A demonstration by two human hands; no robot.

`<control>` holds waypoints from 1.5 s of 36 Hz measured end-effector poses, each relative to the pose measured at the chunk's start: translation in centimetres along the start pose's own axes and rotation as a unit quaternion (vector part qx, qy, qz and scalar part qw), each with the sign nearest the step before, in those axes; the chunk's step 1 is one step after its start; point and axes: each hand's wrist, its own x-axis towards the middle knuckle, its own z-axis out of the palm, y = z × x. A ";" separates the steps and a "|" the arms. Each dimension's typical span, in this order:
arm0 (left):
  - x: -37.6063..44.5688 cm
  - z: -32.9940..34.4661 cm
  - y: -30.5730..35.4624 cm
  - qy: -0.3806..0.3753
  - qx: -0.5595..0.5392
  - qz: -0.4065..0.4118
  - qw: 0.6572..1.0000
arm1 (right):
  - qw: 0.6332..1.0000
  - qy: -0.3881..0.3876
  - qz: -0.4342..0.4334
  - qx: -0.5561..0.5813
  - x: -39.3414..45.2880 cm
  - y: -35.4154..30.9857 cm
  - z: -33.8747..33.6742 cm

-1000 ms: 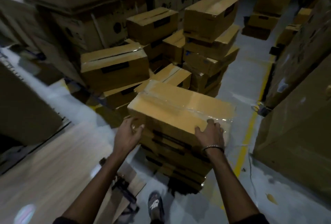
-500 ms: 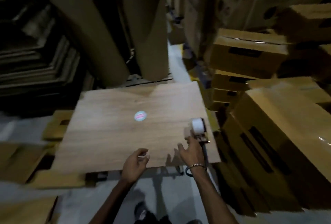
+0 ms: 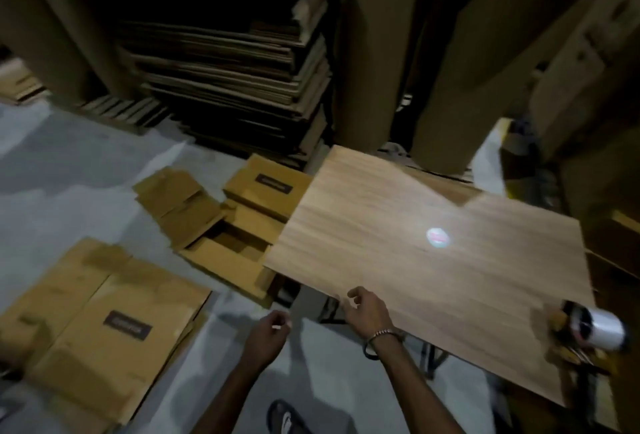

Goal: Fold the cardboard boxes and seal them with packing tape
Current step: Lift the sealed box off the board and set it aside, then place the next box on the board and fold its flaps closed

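Nearest, a sandalled foot (image 3: 289, 418) stands on the grey floor (image 3: 69, 170). Just above it both hands hang empty: the left hand (image 3: 266, 338) loosely curled over the floor, the right hand (image 3: 367, 309), bracelet at the wrist, loosely curled at the table (image 3: 398, 211) edge, neither grip clamped on anything. At the table's right near corner lies one tape dispenser (image 3: 588, 329), well apart from both hands. Left on the floor lies a pile of flat boxes (image 3: 100, 312), its number hard to count; beyond it, a few part-folded boxes (image 3: 221, 218) huddle beside the table, roughly three, blurred. Farther back a tall stack of flat cardboard (image 3: 235, 62) rises between big rolls (image 3: 446, 62). A flat box looks light and stiff but floppy along its creases; best taken by two opposite edges.
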 end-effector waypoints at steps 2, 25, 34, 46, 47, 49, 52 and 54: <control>0.4 -3.2 -2.0 0.016 -0.003 -0.023 1.000 | 0.999 -0.025 -0.011 -0.029 0.9 -3.0 2.2; 8.6 -22.2 -14.4 0.104 -0.112 -0.162 0.975 | 0.974 -0.158 -0.099 -0.131 13.1 -28.0 19.3; 13.9 -33.8 -17.8 0.133 -0.085 -0.229 0.961 | 0.976 -0.181 -0.075 -0.093 22.9 -38.7 23.9; 28.2 -48.1 -20.2 0.207 -0.056 -0.282 0.935 | 0.979 -0.141 -0.108 -0.097 35.1 -52.7 26.0; 30.0 -49.1 -20.1 0.207 -0.059 -0.284 0.934 | 0.980 -0.135 -0.104 -0.106 36.5 -53.6 26.2; 33.8 -50.9 -20.4 0.212 -0.069 -0.279 0.934 | 0.979 -0.126 -0.102 -0.126 39.5 -55.4 26.8; 39.6 -53.6 -21.2 0.229 -0.079 -0.272 0.931 | 0.975 -0.114 -0.103 -0.160 44.3 -57.4 28.9; 43.8 -55.6 -22.0 0.237 -0.087 -0.282 0.926 | 0.971 -0.116 -0.099 -0.182 47.6 -58.7 30.7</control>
